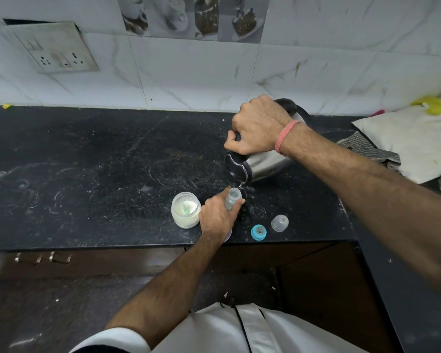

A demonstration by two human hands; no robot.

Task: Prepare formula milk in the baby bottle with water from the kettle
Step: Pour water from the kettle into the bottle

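Gripping the kettle [259, 165] handle, right hand [257, 126] is tipping water into the bottle [231, 198], which left hand [215, 216] is clasping steady.

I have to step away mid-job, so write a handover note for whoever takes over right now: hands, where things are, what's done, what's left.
Right hand: gripping the kettle handle, kettle tilted, spout over the bottle mouth.
Left hand: holding the baby bottle upright on the counter.
Open formula jar stands left of the bottle; blue teat ring and clear cap lie to its right.
Done: bottle opened, water being poured.
Left: finish pouring, set kettle down, add formula if not yet in (cannot tell), fit ring and cap, mix.
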